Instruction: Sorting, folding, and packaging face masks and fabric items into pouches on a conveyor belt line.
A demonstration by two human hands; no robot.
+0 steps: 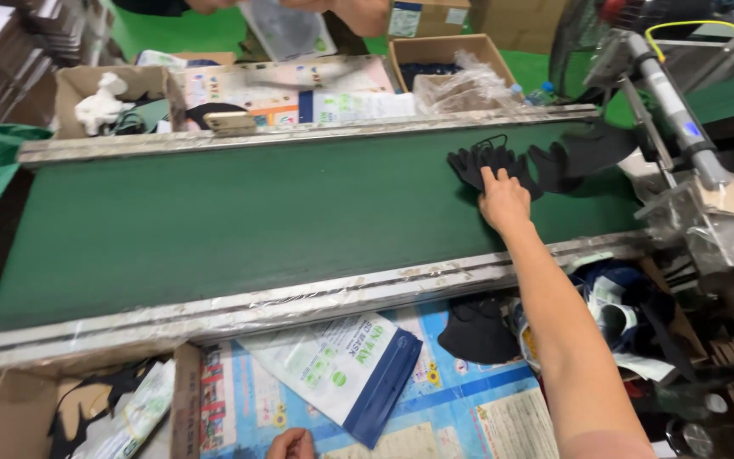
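- A cardboard box [87, 82] sits in the upper left of the frame, beyond the belt, with a white cloth [102, 106] in it.
- Another box [10, 412] at the lower left holds black cut-outs and a packet.
- The green belt [239, 221] runs across the middle, between two metal rails.
- At the bottom centre, the left hand [290, 444] shows only as knuckles at the frame edge; whether it is open or closed cannot be told. It lies just below a white and blue pouch [346, 374] on a printed sheet.
- A black mask [477, 331] lies below the near rail, right of the pouch.
- The right hand [503, 200] reaches onto the belt in the upper right, fingers spread flat and pressing on a pile of black masks [490, 161]; it grips nothing.
- More masks [575, 157] lie just right of that pile, by the machine arm [673, 110].
- Another person's hands [358, 13] hold a pouch at the top centre.
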